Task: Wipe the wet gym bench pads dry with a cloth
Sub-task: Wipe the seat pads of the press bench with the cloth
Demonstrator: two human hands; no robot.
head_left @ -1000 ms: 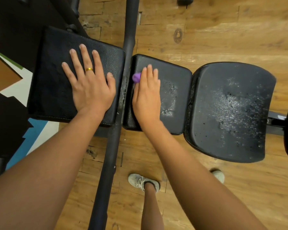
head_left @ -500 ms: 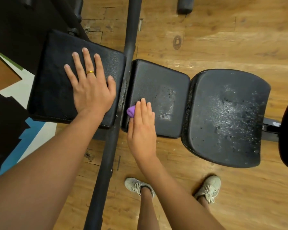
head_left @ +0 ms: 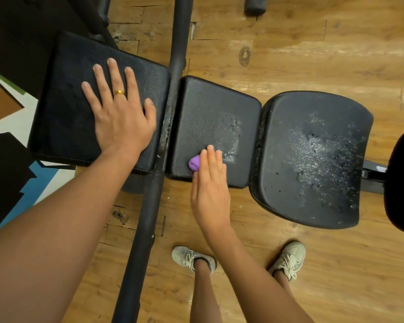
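Roughly a third done, by my estimate.

Left hand: flat on the left pad, palm down, fingers spread, holding nothing. It looks like a brace. I can make out no droplets or sheen on this pad, so I judge it dry.

Right hand: also flat, fingers straight and close together, pressing the cloth onto the mid pad near the edge closest to the person. Only a purple bulge of cloth shows beside the index finger; the rest is hidden under the hand.

Mid pad: the strip nearest the bar looks matte and dry. A patch of droplets sits on the half toward the seat, just beyond the fingertips. Judged partly wiped.

Seat: a broad speckle of water lies across the centre and far side, with dark beads scattered round it — unwiped as far as can be seen.

Left to do: the wet patch on the mid pad, then the whole seat. A dark rounded shape at the right border is mostly cut off, so I cannot tell whether it is wet or dry.

Note: what shows of the cloth is small against the seat's wet area. It will probably take several passes and may soak through first.
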